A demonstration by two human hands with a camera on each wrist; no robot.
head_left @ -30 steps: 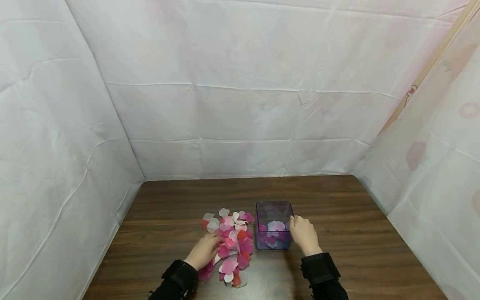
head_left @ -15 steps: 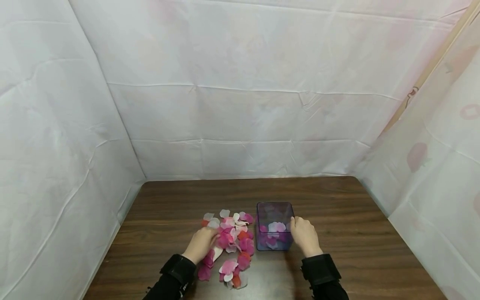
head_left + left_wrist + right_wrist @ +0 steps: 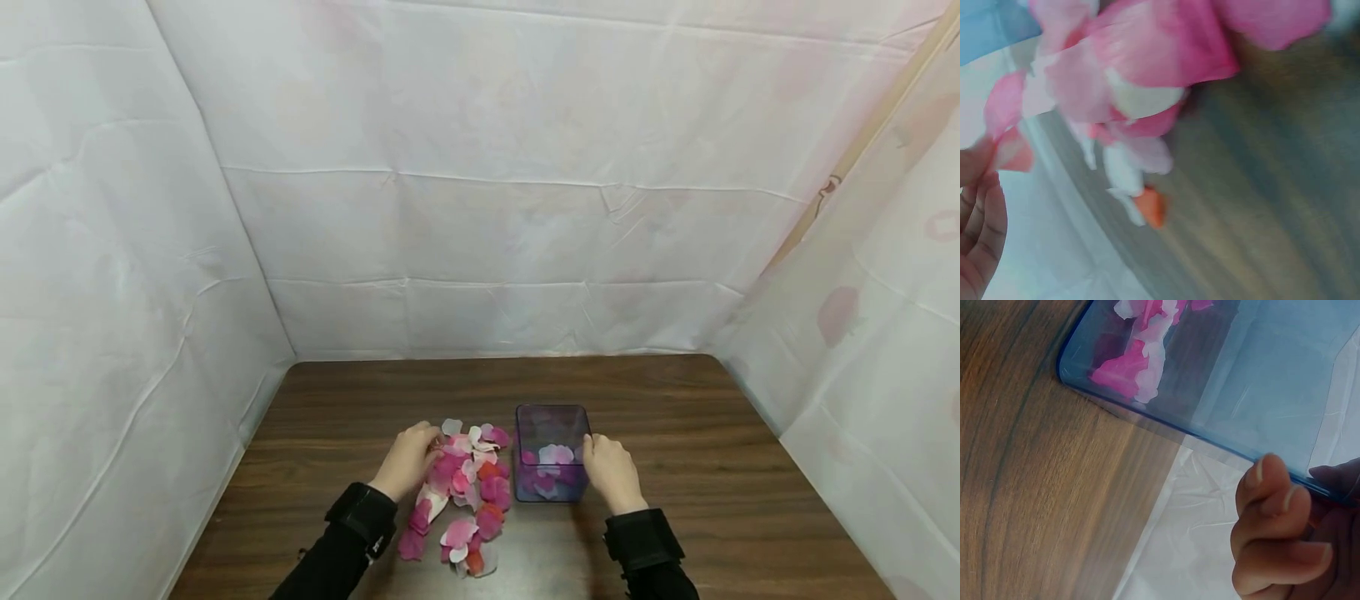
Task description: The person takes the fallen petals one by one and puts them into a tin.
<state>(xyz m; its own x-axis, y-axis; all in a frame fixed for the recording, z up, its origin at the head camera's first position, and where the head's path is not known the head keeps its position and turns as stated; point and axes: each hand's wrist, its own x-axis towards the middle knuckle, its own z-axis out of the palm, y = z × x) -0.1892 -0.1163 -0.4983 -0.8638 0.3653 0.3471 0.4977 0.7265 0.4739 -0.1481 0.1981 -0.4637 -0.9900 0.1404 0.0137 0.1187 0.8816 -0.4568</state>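
My left hand (image 3: 408, 460) is at the upper left edge of a loose spread of artificial flower petals (image 3: 495, 490) in pink, white and orange-red. Seen from the left wrist, its thumb and fingers pinch a pink petal (image 3: 1005, 103) and a coral petal (image 3: 1015, 152). To the right of the spread stands a see-through purple-blue box (image 3: 551, 427) with pink and whitish petals (image 3: 555, 454) inside. My right hand (image 3: 611, 475) grips the right side of its rim; in the right wrist view the fingers (image 3: 1272, 515) curl outside the box wall (image 3: 1260, 381).
The brown wooden table (image 3: 712, 467) carries the box and petals. White cloth walls (image 3: 480, 208) enclose it at the back and both sides. A wooden pole (image 3: 855, 154) slants down along the right back corner.
My left hand has moved up and left along the petals, uncovering pink and white ones below it; some at the upper left are now out of sight. The right hand stays on the box.
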